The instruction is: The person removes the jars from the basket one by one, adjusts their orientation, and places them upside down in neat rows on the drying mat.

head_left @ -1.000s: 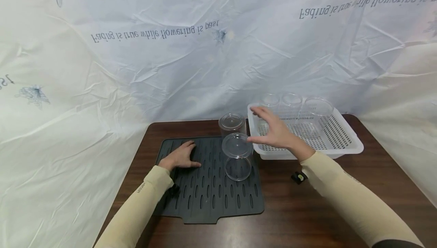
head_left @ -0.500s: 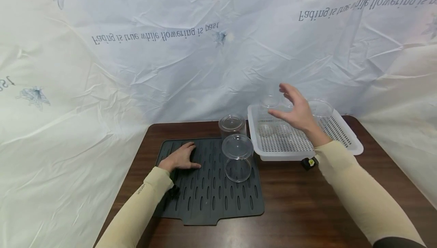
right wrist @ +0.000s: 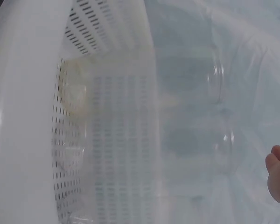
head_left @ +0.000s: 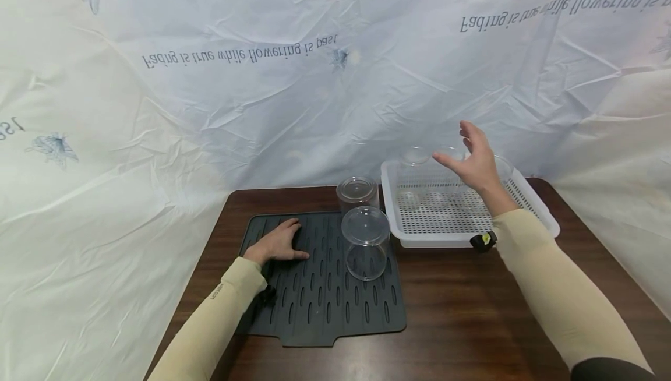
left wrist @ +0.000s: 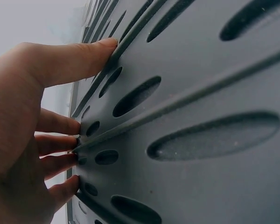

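My left hand rests with spread fingers on a dark grey slotted mat. In the left wrist view its fingertips touch the mat and hold nothing. A clear cylindrical cup stands on the mat's right side, and a second clear cup is right behind it. Over the white perforated basket hovers my right hand, thumb and fingers apart, nothing gripped. Clear tall cups stand in the basket near it; the right wrist view shows two of these cups. A wider one is partly hidden by the hand.
A brown wooden table carries the mat and the basket. Behind it hangs a white printed sheet. A small black device sits at my right wrist.
My right hand has moved right and up, from beside the cup on the mat to above the basket. My left hand and the cups on the mat have stayed put.
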`<state>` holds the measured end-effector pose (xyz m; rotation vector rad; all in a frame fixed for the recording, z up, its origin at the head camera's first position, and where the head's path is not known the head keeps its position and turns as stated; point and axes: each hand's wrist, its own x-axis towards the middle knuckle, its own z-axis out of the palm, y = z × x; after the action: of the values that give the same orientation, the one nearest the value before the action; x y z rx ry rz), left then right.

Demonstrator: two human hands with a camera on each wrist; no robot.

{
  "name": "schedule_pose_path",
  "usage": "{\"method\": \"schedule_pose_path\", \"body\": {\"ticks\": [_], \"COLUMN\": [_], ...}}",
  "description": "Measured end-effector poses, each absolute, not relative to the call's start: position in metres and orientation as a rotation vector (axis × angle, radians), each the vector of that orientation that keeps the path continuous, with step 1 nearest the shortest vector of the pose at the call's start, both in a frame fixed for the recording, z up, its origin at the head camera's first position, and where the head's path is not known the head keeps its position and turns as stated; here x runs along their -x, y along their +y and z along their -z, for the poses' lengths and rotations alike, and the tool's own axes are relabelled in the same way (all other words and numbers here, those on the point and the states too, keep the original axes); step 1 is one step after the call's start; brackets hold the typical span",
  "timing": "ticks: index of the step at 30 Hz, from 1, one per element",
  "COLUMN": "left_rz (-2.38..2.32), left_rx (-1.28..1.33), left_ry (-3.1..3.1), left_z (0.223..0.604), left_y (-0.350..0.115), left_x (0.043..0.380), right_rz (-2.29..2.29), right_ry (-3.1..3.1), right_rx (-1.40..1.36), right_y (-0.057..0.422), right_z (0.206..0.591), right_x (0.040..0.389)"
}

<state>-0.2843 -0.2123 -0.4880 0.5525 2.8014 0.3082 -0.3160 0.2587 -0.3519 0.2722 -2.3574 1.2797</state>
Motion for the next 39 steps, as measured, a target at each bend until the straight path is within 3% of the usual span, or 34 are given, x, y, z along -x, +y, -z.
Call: {"method": "schedule_pose_path", "body": {"ticks": [22, 39], "left_rz": [-0.330, -0.359], "left_rx": [-0.569, -0.563], "left_ry": [2.790, 2.799], "left_z": [0.489, 0.489], "left_y": [-0.213, -0.212], "left_x": [0.284, 0.281], "right_rz": [-1.385, -1.343], "right_ry": [-2.406, -2.610], "right_rx": [0.053, 0.081], "right_y": [0.285, 0.283], "right_z": [0.383, 0.379], "right_x": [0.336, 0.339]}}
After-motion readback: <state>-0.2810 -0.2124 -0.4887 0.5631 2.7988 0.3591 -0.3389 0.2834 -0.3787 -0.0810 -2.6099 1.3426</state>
